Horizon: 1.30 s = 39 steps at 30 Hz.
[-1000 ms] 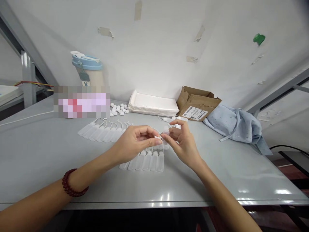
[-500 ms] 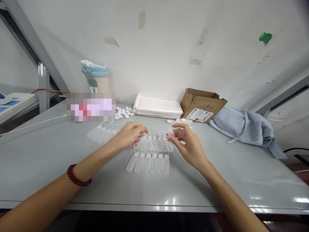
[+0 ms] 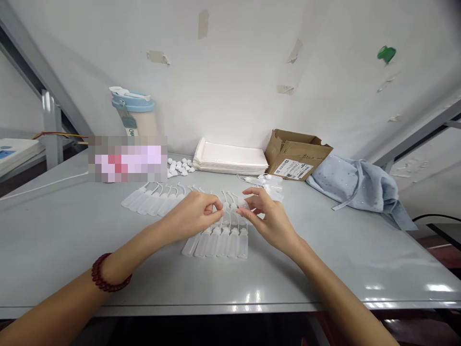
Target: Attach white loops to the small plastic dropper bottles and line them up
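Over the grey table [image 3: 65,230], my right hand [image 3: 268,218] holds a small translucent squeeze bottle [image 3: 243,203] in its fingertips. Facing it, my left hand [image 3: 192,216] has its fingers pinched together near the bottle's tip; what it pinches is too small to make out. A red bead bracelet [image 3: 104,278] circles my left wrist. Just below the hands lies a row of several small bottles [image 3: 219,242] side by side. A second row of bottles [image 3: 151,201] lies further back to the left. A heap of small white caps [image 3: 179,166] sits behind it.
A stack of white trays [image 3: 230,158] and an open cardboard box [image 3: 295,154] stand against the back wall. Light blue cloth [image 3: 356,187] lies at the right. A blue-lidded tumbler [image 3: 134,113] stands back left. Loose bottles [image 3: 268,181] lie before the box. A white cord [image 3: 39,185] crosses the left.
My left hand rose from the bottles on the table and came to the bottle in my right hand, its fingers now pinched. The right hand shifted slightly left and down.
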Each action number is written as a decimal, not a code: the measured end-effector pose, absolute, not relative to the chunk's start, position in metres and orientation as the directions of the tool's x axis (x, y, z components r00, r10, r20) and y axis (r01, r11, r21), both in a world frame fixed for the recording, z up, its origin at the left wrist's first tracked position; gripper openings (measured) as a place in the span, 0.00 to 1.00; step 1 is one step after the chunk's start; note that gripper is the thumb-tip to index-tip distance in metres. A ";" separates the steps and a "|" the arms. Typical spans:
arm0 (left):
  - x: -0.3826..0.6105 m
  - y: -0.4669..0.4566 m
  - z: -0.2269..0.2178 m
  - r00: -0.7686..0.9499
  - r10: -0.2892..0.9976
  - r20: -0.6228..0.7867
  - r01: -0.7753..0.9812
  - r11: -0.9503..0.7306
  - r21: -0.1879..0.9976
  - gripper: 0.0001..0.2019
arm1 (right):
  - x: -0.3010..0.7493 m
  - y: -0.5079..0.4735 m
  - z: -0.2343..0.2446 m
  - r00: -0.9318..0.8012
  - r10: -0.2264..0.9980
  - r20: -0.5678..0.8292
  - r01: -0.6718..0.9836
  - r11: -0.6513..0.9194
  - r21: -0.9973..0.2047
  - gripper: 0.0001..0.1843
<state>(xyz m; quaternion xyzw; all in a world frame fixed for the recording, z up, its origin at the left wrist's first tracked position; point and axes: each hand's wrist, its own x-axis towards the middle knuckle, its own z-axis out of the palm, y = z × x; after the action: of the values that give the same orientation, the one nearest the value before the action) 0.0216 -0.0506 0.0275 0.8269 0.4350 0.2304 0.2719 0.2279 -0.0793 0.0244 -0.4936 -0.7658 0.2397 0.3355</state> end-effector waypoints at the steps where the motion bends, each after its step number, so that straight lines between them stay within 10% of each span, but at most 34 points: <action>1: 0.021 -0.051 0.030 0.479 0.862 0.169 0.586 -0.456 0.670 0.10 | 0.228 -0.080 0.025 -0.301 0.917 0.262 0.584 0.395 -0.709 0.16; 10: 0.029 -0.059 0.024 0.452 0.664 0.596 0.486 -0.743 0.459 0.09 | 0.224 -0.087 0.029 -0.383 0.897 0.221 0.565 0.417 -0.712 0.22; 23: 0.029 -0.059 0.014 0.547 0.532 0.646 0.464 -0.835 0.295 0.11 | 0.226 -0.083 0.021 -0.464 0.808 0.363 0.553 0.584 -0.594 0.19; 29: 0.033 -0.064 0.021 0.420 0.697 0.581 0.418 -0.717 0.558 0.08 | 0.225 -0.084 0.022 -0.458 0.802 0.382 0.537 0.593 -0.600 0.17; 39: 0.030 -0.063 0.038 0.458 0.888 0.028 0.299 -0.184 0.936 0.17 | 0.222 -0.088 0.022 -0.416 0.814 0.406 0.493 0.577 -0.651 0.15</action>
<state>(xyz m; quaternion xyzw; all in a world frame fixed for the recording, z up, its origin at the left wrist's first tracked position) 0.0301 -0.0634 0.0379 0.7057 0.4208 0.3063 0.4807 0.2219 -0.0884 0.0220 -0.4026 -0.8115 0.2221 0.3606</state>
